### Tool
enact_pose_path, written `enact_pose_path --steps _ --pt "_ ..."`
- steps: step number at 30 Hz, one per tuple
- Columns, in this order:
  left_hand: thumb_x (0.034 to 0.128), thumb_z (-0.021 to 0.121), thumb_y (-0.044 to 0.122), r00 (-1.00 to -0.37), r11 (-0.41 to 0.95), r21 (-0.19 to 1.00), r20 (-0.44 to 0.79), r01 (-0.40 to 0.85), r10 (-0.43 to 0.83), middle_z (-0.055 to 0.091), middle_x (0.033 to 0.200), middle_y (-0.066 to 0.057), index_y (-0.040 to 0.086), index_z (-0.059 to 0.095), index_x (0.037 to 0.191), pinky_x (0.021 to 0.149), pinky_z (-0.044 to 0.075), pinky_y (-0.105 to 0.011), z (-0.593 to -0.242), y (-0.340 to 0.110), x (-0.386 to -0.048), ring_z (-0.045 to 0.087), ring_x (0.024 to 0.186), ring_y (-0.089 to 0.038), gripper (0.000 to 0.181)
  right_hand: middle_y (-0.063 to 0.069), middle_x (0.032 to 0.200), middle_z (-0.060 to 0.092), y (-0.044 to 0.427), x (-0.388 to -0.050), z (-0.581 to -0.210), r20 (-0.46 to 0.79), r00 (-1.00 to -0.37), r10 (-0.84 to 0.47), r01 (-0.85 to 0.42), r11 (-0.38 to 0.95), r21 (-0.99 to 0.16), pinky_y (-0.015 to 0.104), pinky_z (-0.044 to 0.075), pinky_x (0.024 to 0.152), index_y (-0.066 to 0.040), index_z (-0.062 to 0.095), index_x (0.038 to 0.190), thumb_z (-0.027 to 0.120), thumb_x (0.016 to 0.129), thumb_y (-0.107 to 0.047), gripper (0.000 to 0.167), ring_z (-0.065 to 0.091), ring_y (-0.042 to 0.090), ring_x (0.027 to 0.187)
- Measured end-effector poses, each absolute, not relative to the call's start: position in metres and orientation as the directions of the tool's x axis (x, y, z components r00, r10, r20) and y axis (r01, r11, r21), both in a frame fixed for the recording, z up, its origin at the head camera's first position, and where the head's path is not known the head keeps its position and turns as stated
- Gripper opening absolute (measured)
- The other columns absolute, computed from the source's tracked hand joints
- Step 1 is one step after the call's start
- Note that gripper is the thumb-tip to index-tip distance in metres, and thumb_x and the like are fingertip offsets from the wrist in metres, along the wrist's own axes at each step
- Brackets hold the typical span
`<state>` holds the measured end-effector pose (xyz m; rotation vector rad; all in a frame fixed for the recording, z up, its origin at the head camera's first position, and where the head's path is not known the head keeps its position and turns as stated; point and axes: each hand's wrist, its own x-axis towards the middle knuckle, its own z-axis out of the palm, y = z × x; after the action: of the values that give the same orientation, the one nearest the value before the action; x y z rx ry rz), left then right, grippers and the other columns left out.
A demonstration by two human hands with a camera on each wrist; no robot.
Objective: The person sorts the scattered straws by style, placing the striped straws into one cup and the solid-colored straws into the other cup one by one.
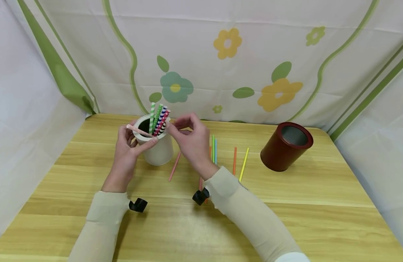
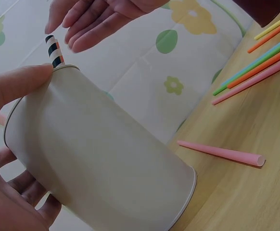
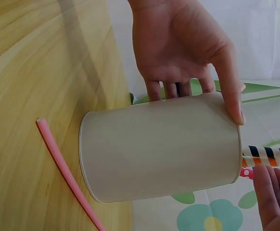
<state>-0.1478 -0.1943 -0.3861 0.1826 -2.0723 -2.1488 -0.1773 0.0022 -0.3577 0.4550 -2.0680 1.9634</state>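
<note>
A white can [image 1: 158, 151] stands at the left rear of the table, held by my left hand [image 1: 126, 156], its thumb at the rim and its fingers around the far side. Several patterned paper straws [image 1: 161, 118] lean in the can, striped or dotted in green, blue, pink and black. One pale pink straw [image 1: 139, 130] lies low across the opening. At the rim's right side is my right hand [image 1: 193, 140]; in the left wrist view its thumb and extended fingers are spread beside the top of a black-and-white straw [image 2: 56, 50], not closed round it.
A pink straw [image 1: 175, 166] lies on the table right of the can. Beyond it are green and blue straws [image 1: 216, 151], an orange one [image 1: 234, 160] and a yellow one [image 1: 244, 164]. A dark red can [image 1: 280, 154] stands at the right rear, before a flowered cloth [image 1: 208, 72].
</note>
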Motion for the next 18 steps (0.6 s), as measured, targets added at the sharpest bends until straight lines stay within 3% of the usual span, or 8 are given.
enact_pose_path --steps 14,18 --pt "0.0924 0.085 0.012 -0.98 -0.028 0.999 0.011 0.017 -0.198 0.038 0.163 -0.002 0.02 0.032 0.158 0.133 0.027 -0.049 -0.385 -0.199 -0.146 0.037 0.15 -0.02 0.085 0.004 0.1 0.073 0.052 -0.173 -0.351 0.373 -0.926 0.052 -0.374 -0.022 -0.927 0.029 0.066 0.084 -0.004 0.07 0.103 0.082 0.094 -0.009 0.017 0.073 0.018 0.092" --pt "0.0924 0.085 0.013 -0.979 -0.032 0.999 0.004 0.011 -0.202 0.038 0.164 -0.002 0.021 0.031 0.159 0.133 0.027 -0.049 -0.386 -0.2 -0.145 0.037 0.15 -0.02 0.086 0.002 0.102 0.075 0.08 -0.177 -0.342 0.374 -0.924 0.082 -0.372 0.034 -0.928 0.026 0.065 0.085 -0.004 0.071 0.106 0.083 0.094 -0.011 0.018 0.073 0.018 0.096"
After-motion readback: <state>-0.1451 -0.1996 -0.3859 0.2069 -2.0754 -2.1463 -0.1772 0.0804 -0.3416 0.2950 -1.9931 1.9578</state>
